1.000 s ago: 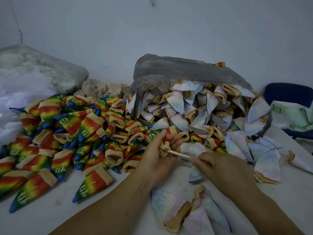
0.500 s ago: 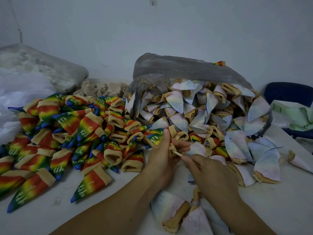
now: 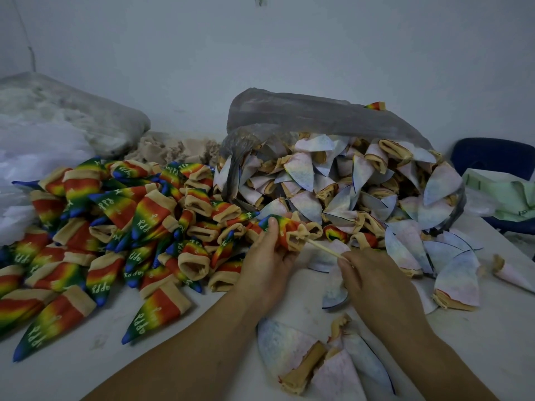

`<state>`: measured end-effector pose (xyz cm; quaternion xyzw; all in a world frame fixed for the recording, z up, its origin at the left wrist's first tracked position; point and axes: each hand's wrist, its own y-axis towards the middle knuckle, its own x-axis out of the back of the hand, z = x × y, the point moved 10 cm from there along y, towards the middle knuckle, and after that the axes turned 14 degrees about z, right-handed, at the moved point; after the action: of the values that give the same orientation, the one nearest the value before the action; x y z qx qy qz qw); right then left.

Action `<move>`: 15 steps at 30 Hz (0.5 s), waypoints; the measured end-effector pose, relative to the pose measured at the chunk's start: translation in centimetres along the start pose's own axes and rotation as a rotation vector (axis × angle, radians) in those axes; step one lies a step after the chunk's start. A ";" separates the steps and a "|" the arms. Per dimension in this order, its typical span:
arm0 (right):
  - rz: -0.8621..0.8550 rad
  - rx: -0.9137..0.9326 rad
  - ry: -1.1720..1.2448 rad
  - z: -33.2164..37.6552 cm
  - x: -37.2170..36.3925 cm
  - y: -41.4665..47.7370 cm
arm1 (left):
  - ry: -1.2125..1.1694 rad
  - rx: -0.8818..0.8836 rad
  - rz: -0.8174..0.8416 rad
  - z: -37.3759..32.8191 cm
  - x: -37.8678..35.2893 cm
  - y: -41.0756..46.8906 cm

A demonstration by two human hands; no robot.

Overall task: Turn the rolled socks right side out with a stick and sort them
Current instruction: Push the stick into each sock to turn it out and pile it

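Now rainbow-side out where beige showed before, the sock (image 3: 285, 231) sits gripped in my left hand (image 3: 266, 264), cuff opening rightward along the stick (image 3: 325, 248) that my right hand (image 3: 379, 282) pinches, partly withdrawn; sorted rainbow pile (image 3: 115, 227) lies beyond my left hand.

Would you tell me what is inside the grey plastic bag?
Pale inside-out socks with tan cuffs fill the mouth of the plastic bag; its grey film hides whatever lies deeper.

White "Happy" lettering on the rainbow socks (image 3: 150, 314), repeated across their pile, no other text legible
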<state>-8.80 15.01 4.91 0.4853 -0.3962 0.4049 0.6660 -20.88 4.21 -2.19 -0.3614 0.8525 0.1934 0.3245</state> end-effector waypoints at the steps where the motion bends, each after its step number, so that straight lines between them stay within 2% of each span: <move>1: 0.011 0.005 -0.001 -0.1 -0.2 0.0 | -0.001 -0.002 0.001 0.0 0.1 0.0; 10: 0.233 0.017 -0.016 -0.2 -2.0 0.2 | 0.052 0.066 0.071 0.3 -0.9 -0.1; 12: 0.218 0.022 -0.004 -0.2 -1.7 0.1 | 0.007 0.104 0.092 0.7 -1.1 -0.2; 15: 0.041 0.114 -0.039 0.8 0.2 -0.2 | -0.110 0.140 0.150 1.0 -1.9 -0.3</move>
<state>-8.63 14.26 5.21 0.5219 -0.3952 0.4308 0.6211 -19.18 5.49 -1.62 -0.2617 0.8696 0.1765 0.3798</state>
